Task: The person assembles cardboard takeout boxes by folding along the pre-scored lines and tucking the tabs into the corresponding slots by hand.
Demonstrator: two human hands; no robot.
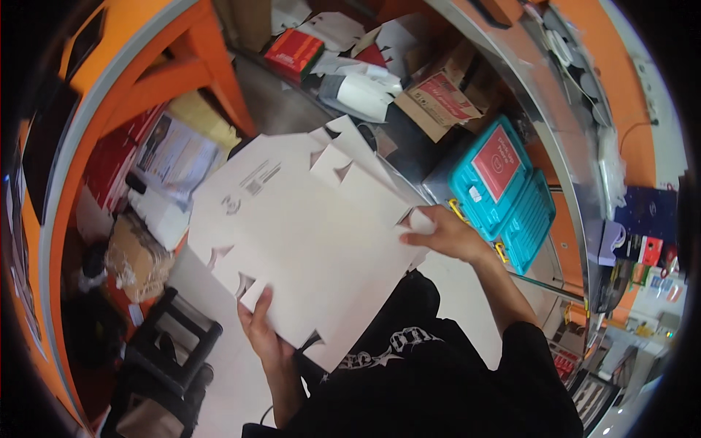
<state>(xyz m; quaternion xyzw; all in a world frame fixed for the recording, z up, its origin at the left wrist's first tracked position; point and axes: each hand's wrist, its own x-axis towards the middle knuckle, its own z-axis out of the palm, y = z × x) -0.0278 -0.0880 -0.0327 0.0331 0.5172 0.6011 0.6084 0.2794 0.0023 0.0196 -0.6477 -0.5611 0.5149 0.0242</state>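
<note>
A large flat white cardboard box blank (pixel 321 233) with cut tabs and notches spreads out in front of my body. Small dark print and a code mark lie near its far left part. My left hand (pixel 261 328) grips its near left edge, the thumb on top beside a raised flap and the fingers underneath. At the right edge my right hand (pixel 442 232) pinches a small folded tab (pixel 421 222) between thumb and fingers. More card layers show behind the far right edge, so I cannot tell whether it is one sheet or several.
A teal plastic bin (pixel 504 171) with yellow latches stands to the right. Farther off lie a red box (pixel 294 54), crumpled white packaging (pixel 365 93) and a brown carton (pixel 440 102). At left are a taped parcel (pixel 139 255), papers (pixel 175 153) and a black step stool (pixel 175 339).
</note>
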